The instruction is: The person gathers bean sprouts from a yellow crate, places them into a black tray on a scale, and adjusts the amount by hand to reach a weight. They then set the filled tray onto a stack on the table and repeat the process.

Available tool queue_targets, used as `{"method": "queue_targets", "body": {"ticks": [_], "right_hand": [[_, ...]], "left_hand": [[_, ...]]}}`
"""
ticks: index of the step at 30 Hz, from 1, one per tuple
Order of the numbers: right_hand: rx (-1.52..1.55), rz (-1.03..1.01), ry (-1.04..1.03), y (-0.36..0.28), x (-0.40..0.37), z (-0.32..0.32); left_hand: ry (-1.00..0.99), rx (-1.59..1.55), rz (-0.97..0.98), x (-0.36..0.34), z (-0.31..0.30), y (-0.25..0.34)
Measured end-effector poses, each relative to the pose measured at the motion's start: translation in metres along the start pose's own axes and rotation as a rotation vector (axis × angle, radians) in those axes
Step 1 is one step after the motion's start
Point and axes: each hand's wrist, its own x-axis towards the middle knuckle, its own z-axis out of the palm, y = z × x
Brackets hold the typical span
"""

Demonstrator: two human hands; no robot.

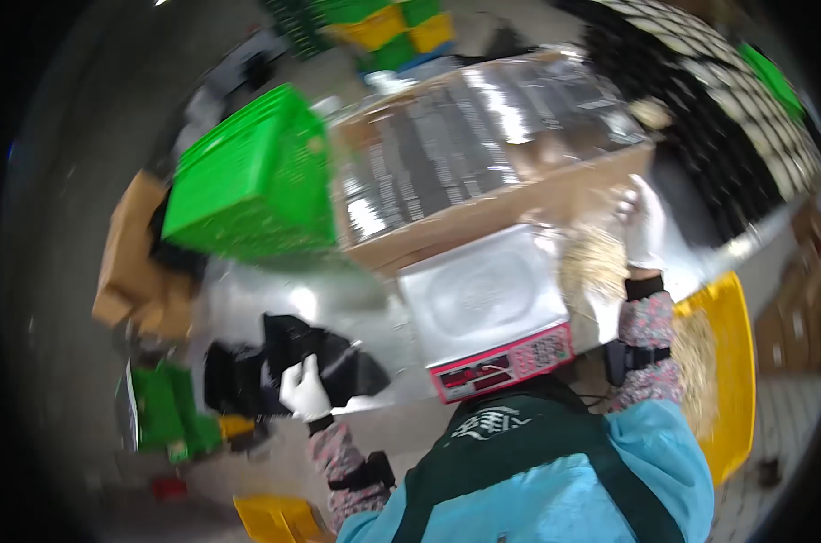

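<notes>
My left hand (305,389), in a white glove, lies on black plastic bags (275,362) on the metal table; its fingertips rest at the bags, and whether they pinch one is unclear. My right hand (644,217), also gloved in white, is beside a bundle of pale, thin strands (593,262); blur hides how its fingers sit. Between my hands stands a scale (487,299) with a bare silver plate and a red-edged display panel. Behind the scale is a cardboard box (501,204) filled with rows of dark, shiny packets (438,136).
An upturned-looking green crate (248,181) stands left of the box. A yellow basket (739,362) with pale strands is at my right. Black-and-white stacked rows (700,100) lie at the back right. Brown cardboard (134,253) is at the far left.
</notes>
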Motion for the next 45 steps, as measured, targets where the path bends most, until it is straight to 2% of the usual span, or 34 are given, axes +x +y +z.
{"method": "queue_targets", "body": {"ticks": [2,4,5,6,8,9,10,12,13,14,16,17,18,19,20,22,23,24,25,26,27,28,29,30,32,33,34,35,36,37,38,40,42,45], "right_hand": [[-0.019,-0.108,0.145,-0.015,-0.014,-0.031],[-0.022,-0.189,0.261,-0.038,-0.042,-0.070],[-0.017,-0.212,0.323,-0.056,-0.058,-0.091],[0.007,-0.253,0.352,-0.065,-0.063,-0.110],[0.024,-0.326,0.473,-0.101,-0.104,-0.137],[-0.003,-0.379,0.509,-0.119,-0.124,-0.153],[-0.035,-0.434,0.553,-0.138,-0.147,-0.169],[-0.092,-0.555,0.664,-0.179,-0.196,-0.194],[-0.068,-0.659,0.683,-0.169,-0.230,-0.228],[-0.118,-0.694,0.777,-0.189,-0.256,-0.237],[-0.187,-0.763,0.939,-0.214,-0.313,-0.263],[-0.214,-0.769,0.992,-0.224,-0.344,-0.275],[-0.228,-0.766,1.062,-0.233,-0.375,-0.288],[-0.290,-0.753,1.174,-0.239,-0.402,-0.296],[-0.290,-0.773,1.256,-0.210,-0.432,-0.335],[-0.421,-0.654,1.380,-0.235,-0.464,-0.339],[-0.475,-0.569,1.436,-0.248,-0.470,-0.338],[-0.527,-0.481,1.481,-0.260,-0.474,-0.338],[-0.628,-0.400,1.407,-0.267,-0.473,-0.346],[-0.767,-0.278,1.381,-0.273,-0.462,-0.351],[-0.749,-0.253,1.258,-0.214,-0.452,-0.425],[-0.854,-0.226,1.140,-0.204,-0.440,-0.454],[-0.858,-0.077,1.068,-0.204,-0.424,-0.462],[-1.028,0.055,1.005,-0.202,-0.412,-0.476],[-1.066,0.272,1.000,-0.202,-0.391,-0.499],[-1.001,0.343,1.035,-0.196,-0.386,-0.520],[-0.915,0.355,1.034,-0.168,-0.361,-0.567],[-0.942,0.466,1.033,-0.161,-0.352,-0.584],[-0.966,0.578,1.027,-0.152,-0.343,-0.605],[-0.879,0.590,1.002,-0.154,-0.338,-0.610],[-0.977,0.689,0.992,-0.149,-0.323,-0.620],[-1.081,0.685,1.120,-0.121,-0.289,-0.619],[-1.211,0.675,1.052,-0.123,-0.258,-0.589],[-1.455,0.472,0.656,-0.116,-0.245,-0.530]], "left_hand": [[-0.071,-0.187,0.063,0.008,0.037,0.028],[-0.217,-0.506,0.118,-0.009,0.090,0.084],[-0.224,-0.236,0.431,-0.018,0.116,0.103],[-0.438,-0.490,0.237,-0.045,0.151,0.139],[-0.611,-0.295,0.781,-0.090,0.187,0.202],[-0.988,-0.465,0.640,-0.115,0.215,0.213],[-1.093,-0.460,0.805,-0.139,0.230,0.240],[-1.243,-0.421,1.036,-0.180,0.283,0.252],[-1.193,-0.426,1.126,-0.205,0.320,0.233],[-1.210,-0.413,1.142,-0.214,0.350,0.234],[-1.196,-0.291,1.242,-0.222,0.407,0.220],[-1.216,-0.122,1.290,-0.221,0.433,0.210],[-1.303,0.046,1.305,-0.220,0.439,0.215],[-1.339,0.010,1.403,-0.220,0.448,0.219],[-1.132,0.075,1.546,-0.235,0.423,0.238],[-1.241,-0.223,1.408,-0.258,0.396,0.282],[-1.444,-0.304,1.214,-0.278,0.381,0.300],[-1.576,-0.426,1.165,-0.305,0.367,0.320],[-1.713,-0.541,1.104,-0.331,0.353,0.339],[-1.777,-0.519,1.161,-0.358,0.350,0.344],[-1.800,-0.449,1.333,-0.404,0.358,0.326],[-1.863,-0.370,1.435,-0.434,0.348,0.335],[-1.963,-0.355,1.461,-0.464,0.347,0.338],[-2.032,-0.290,1.499,-0.493,0.355,0.333],[-2.018,-0.179,1.730,-0.541,0.365,0.330],[-2.002,-0.063,1.777,-0.560,0.368,0.326],[-1.904,0.079,1.856,-0.583,0.386,0.318],[-1.905,0.035,1.863,-0.596,0.384,0.318],[-1.912,0.192,1.832,-0.608,0.384,0.315],[-1.882,0.245,1.821,-0.621,0.381,0.311],[-1.851,0.296,1.811,-0.631,0.380,0.305],[-1.842,0.229,1.752,-0.643,0.384,0.287],[-1.856,0.148,1.667,-0.641,0.397,0.264],[-1.911,-0.001,1.569,-0.625,0.397,0.249]]}}
